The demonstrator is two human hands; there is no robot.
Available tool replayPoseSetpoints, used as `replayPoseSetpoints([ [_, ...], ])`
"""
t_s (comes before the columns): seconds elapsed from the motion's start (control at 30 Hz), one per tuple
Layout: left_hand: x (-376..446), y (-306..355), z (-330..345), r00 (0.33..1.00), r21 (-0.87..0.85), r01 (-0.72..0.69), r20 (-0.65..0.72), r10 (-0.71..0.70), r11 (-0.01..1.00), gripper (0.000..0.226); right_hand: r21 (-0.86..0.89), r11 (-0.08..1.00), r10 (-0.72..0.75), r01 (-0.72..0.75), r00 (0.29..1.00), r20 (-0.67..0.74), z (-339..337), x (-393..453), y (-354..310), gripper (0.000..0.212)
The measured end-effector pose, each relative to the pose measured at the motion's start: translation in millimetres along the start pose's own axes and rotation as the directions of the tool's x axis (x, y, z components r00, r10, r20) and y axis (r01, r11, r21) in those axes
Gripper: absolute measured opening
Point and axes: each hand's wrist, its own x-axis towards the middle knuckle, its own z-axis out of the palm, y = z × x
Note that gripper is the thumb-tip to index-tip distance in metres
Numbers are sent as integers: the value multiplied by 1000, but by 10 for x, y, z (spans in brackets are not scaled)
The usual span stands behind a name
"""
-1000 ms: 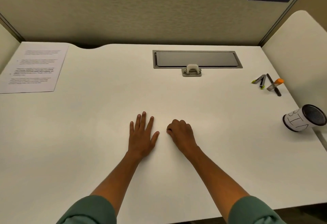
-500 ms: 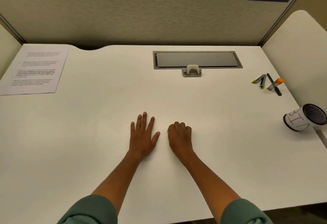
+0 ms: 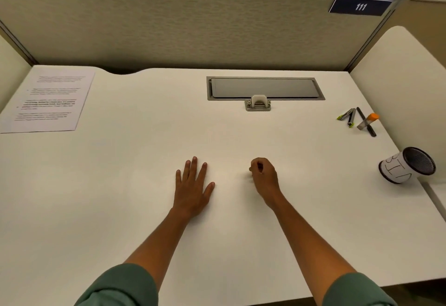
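Observation:
My left hand (image 3: 193,186) lies flat on the white desk (image 3: 120,197), palm down with its fingers straight and slightly spread. My right hand (image 3: 264,177) hovers a short way to the right, lifted a little off the surface. Its fingers are curled under into a loose fist and nothing shows inside it. Both forearms reach in from the bottom edge in green sleeves.
A printed sheet (image 3: 48,100) lies at the far left. A grey cable hatch (image 3: 265,88) sits at the back centre. Pens and an orange-capped marker (image 3: 368,121) lie at the right, near a mesh pen cup (image 3: 407,168) tipped on its side. Cubicle walls surround the desk.
My right hand has moved to the right, away from the left hand, and lifted off the desk with its fingers still curled. The left hand has stayed flat.

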Motion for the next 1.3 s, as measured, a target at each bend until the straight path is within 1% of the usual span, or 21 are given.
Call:
replayPoseSetpoints([
  [0.07, -4, 26, -17, 1000, -18, -5, -11, 5, 1000, 67, 110, 994, 15, -13, 1000, -15, -86, 34, -25, 13],
  [0.17, 39, 91, -85, 998, -18, -37, -51, 36, 999, 66, 188, 982, 5, 2, 999, -37, -211, 56, -75, 15],
  [0.3, 206, 288, -226, 991, 15, -99, -86, 100, 995, 73, 181, 983, -7, 24, 995, -97, -467, 82, -145, 17],
  [0.43, 430, 619, -331, 979, 15, -178, -102, 179, 984, 69, 186, 981, -23, 58, 982, -186, -816, 157, -227, 19],
  [0.5, 535, 855, -376, 968, 9, -225, -112, 224, 974, 70, 165, 983, -36, 78, 969, -245, -1040, 195, -250, 17],
  [0.63, 714, 1351, -426, 945, 48, -305, -108, 309, 951, 76, 118, 985, -75, 124, 931, -358, -1494, 250, -249, 8],
  [0.77, 888, 1873, -413, 921, 68, -373, -95, 378, 926, 72, 49, 983, -137, 175, 892, -430, -1984, 284, -209, 11],
  [0.93, 1078, 2600, -348, 881, 70, -462, -80, 467, 884, 70, -40, 985, -165, 168, 848, -503, -2633, 340, -72, 17],
  [1.03, 1152, 3023, -271, 856, 94, -506, -68, 512, 858, 70, -38, 987, -150, 153, 827, -541, -3001, 383, 44, 22],
  [1.1, 1187, 3298, -205, 837, 94, -539, -57, 545, 837, 70, -66, 987, -157, 145, 799, -580, -3251, 420, 127, 27],
  [1.2, 1235, 3658, -94, 811, 105, -578, -30, 584, 809, 70, -135, 983, -181, 122, 760, -624, -3602, 473, 281, 14],
  [1.27, 1276, 3890, -17, 797, 116, -599, -10, 604, 792, 70, -189, 979, -188, 83, 738, -648, -3835, 510, 411, 14],
  [1.3, 1300, 3995, 25, 792, 115, -606, -2, 610, 787, 70, -209, 976, -181, 56, 740, -648, -3938, 535, 473, 14],
])
